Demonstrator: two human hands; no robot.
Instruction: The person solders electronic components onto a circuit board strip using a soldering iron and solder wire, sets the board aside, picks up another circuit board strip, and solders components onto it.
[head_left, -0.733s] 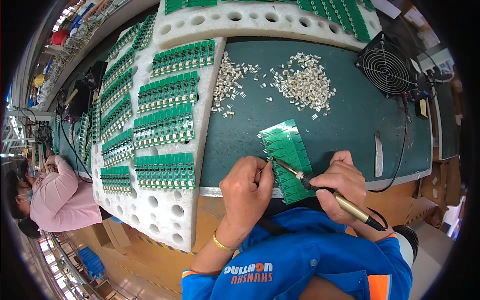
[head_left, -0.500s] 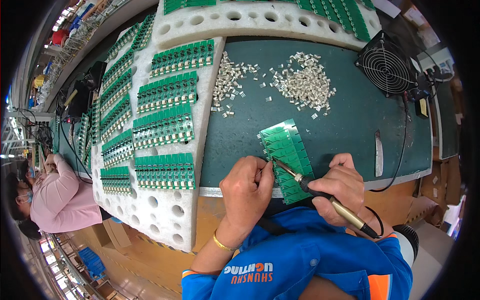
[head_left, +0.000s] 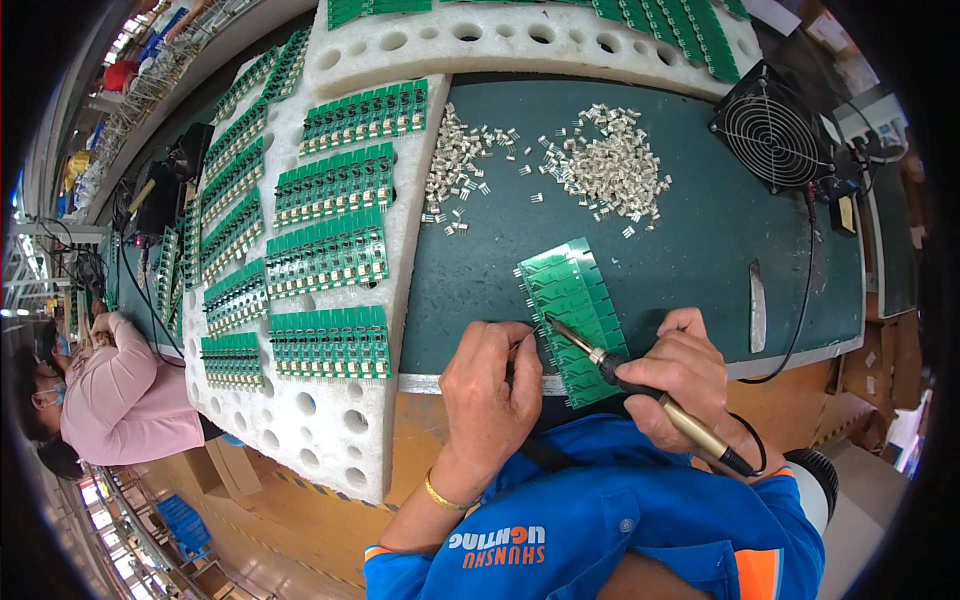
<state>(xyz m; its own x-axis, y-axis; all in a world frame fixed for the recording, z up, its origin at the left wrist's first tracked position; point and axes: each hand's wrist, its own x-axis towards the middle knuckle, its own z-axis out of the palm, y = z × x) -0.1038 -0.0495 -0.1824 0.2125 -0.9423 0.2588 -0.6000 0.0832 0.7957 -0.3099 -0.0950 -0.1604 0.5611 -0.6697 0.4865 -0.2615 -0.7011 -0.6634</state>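
My right hand [head_left: 682, 372] grips a soldering iron [head_left: 672, 408] with a brass-coloured handle and a black grip. Its tip rests on a green circuit board panel [head_left: 585, 300], near the panel's left edge. White connectors with metal pins stick out along that edge. My left hand [head_left: 490, 385] is closed just left of the panel, thumb and forefinger pinched together near the iron's tip. Whatever lies in that pinch is too small to make out. The panel lies tilted on the green work surface, its near end over the table's front edge.
Loose white connectors lie in a large pile [head_left: 610, 165] and a smaller pile [head_left: 455, 165]. White foam trays [head_left: 355, 420] hold rows of populated green boards [head_left: 330, 345]. A black fan [head_left: 775, 130] stands far right, near a metal strip [head_left: 757, 305]. A person in pink [head_left: 120, 390] sits left.
My left hand has drawn back slightly to the left, away from the panel's edge. The soldering iron and panel have hardly moved.
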